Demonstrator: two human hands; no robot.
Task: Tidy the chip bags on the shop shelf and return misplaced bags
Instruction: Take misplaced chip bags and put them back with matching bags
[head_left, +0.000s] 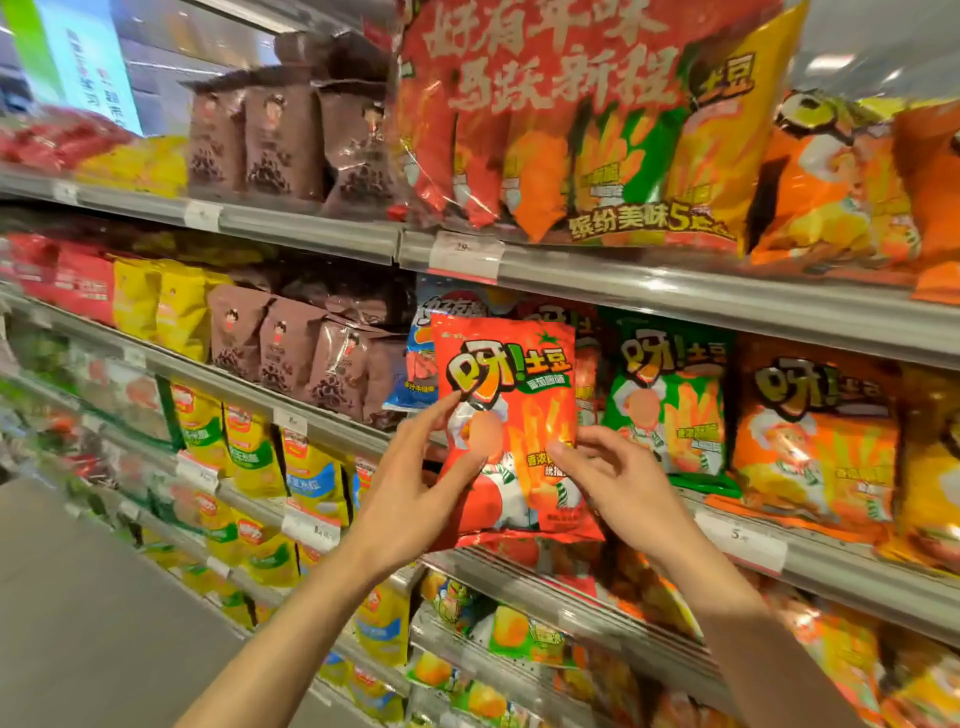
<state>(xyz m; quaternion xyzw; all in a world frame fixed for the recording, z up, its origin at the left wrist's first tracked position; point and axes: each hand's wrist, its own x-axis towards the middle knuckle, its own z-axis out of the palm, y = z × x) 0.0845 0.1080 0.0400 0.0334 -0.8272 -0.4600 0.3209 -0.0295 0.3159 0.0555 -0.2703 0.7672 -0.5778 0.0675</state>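
A red chip bag (511, 395) stands upright at the front of the middle shelf (649, 577), held between both hands. My left hand (415, 488) grips its lower left edge, thumb across the front. My right hand (618, 483) pinches its lower right side with curled fingers. Behind the red bag a blue bag (421, 364) shows at the left. To the right stand a green bag (670, 395) and an orange bag (815, 441) of the same brand.
Brown snack bags (291, 353) fill the shelf to the left, with yellow and red bags beyond. A large multipack (587, 124) sits on the upper shelf. Lower shelves hold yellow and green bags. Grey aisle floor (93, 597) lies at the lower left.
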